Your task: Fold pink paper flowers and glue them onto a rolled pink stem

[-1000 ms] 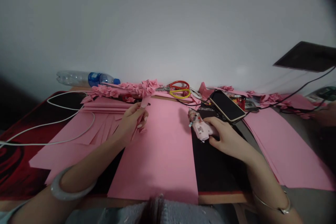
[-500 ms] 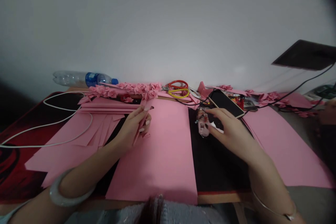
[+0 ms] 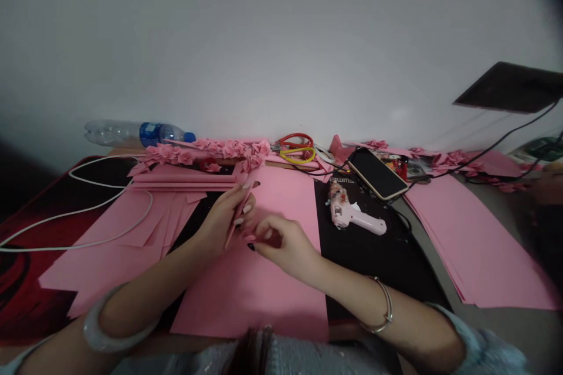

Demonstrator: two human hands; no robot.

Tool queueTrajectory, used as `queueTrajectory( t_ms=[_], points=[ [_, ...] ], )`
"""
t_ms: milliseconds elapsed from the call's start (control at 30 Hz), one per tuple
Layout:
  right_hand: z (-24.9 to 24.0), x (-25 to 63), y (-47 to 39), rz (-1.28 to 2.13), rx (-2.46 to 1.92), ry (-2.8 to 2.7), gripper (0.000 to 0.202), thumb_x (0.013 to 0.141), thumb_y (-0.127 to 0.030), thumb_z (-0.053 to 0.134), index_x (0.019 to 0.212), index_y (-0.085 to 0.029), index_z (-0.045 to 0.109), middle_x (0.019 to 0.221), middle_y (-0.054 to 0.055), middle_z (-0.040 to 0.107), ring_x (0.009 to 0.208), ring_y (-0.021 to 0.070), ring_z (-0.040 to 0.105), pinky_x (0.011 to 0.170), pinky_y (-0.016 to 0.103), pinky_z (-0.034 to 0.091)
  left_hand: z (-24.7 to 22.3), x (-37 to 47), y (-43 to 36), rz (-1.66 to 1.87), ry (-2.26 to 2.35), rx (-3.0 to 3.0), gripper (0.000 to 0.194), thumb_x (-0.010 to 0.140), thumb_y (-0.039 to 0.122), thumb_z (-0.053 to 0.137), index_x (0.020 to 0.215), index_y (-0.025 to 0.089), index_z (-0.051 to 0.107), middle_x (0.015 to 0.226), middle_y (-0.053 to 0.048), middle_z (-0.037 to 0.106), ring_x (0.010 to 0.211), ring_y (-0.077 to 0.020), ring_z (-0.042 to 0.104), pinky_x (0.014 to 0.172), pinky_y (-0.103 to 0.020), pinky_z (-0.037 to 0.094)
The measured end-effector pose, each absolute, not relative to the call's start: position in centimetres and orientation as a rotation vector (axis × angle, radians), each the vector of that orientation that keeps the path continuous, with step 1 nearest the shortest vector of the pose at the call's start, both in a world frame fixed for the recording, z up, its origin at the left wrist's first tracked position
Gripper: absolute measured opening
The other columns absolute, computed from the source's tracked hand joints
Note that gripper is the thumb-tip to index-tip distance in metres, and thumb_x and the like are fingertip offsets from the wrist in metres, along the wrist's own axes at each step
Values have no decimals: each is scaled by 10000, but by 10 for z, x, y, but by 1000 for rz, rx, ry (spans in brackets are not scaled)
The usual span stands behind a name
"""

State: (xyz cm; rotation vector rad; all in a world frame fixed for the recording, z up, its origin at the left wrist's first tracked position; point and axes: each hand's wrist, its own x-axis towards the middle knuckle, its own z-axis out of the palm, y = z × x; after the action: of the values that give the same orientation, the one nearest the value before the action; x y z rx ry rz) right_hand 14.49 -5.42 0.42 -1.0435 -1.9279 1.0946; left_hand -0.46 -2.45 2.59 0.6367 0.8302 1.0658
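Observation:
My left hand is closed around a narrow folded pink paper piece, held upright above a large pink sheet. Just to its right, my right hand pinches a small pink paper piece between thumb and forefinger, close to the folded piece. A light pink glue gun lies on the black mat, its nozzle end pointing toward the wall, with neither hand on it.
Stacked pink paper lies left under a white cable. Paper roses, scissors and a bottle line the wall. A phone and more pink sheets are on the right.
My right hand has left the glue gun and moved left, beside my left hand. The gun's handle now shows. My left hand has stayed nearly in place, still holding the folded paper.

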Motion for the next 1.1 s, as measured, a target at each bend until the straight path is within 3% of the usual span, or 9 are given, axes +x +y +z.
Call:
queueTrajectory(
  t_ms=[133, 400, 633, 833, 967, 1100],
  points=[
    [11, 165, -53, 841, -984, -1997, 26, 830, -188, 579, 855, -190, 586, 863, 39, 672, 722, 131, 616, 617, 242, 490, 25, -4, -24, 1146, 894, 738, 170, 821, 297, 577, 775, 168, 477, 491, 89, 339, 366, -28, 251, 368, -150, 192],
    [11, 176, -44, 464, -840, -2079, 182, 874, -123, 496, 984, -215, 608, 1015, 77, 678, 1010, 179, 620, 893, 350, 511, 20, 6, -31, 937, 980, 1029, 251, 816, 375, 579, 801, 203, 397, 493, 110, 334, 355, -28, 230, 372, -159, 144],
    [16, 169, -48, 748, -823, -1862, 113, 820, -155, 614, 916, -207, 641, 950, 57, 693, 921, 161, 656, 847, 309, 536, 16, 4, -33, 869, 1020, 1117, 252, 837, 416, 541, 817, 209, 400, 458, 105, 396, 318, -37, 261, 357, -169, 153],
    [17, 168, -47, 861, -876, -1738, 79, 811, -146, 606, 867, -193, 634, 956, 73, 666, 897, 162, 643, 810, 311, 536, 19, 5, -34, 918, 1012, 1202, 211, 852, 364, 527, 931, 213, 404, 409, 136, 318, 327, -54, 232, 362, -168, 164],
    [15, 167, -46, 969, -944, -1616, 116, 785, -139, 605, 878, -192, 561, 922, 53, 638, 794, 136, 627, 741, 283, 537, 22, 4, -37, 913, 1086, 1257, 230, 839, 346, 541, 982, 205, 430, 455, 123, 334, 361, -65, 270, 376, -176, 184],
    [14, 167, -45, 924, -979, -1720, 164, 780, -98, 555, 911, -196, 566, 990, 60, 619, 793, 129, 589, 723, 275, 511, 22, 3, -37, 969, 1140, 1339, 210, 797, 300, 583, 950, 190, 491, 575, 74, 438, 447, -81, 346, 426, -196, 257]
  ],
)
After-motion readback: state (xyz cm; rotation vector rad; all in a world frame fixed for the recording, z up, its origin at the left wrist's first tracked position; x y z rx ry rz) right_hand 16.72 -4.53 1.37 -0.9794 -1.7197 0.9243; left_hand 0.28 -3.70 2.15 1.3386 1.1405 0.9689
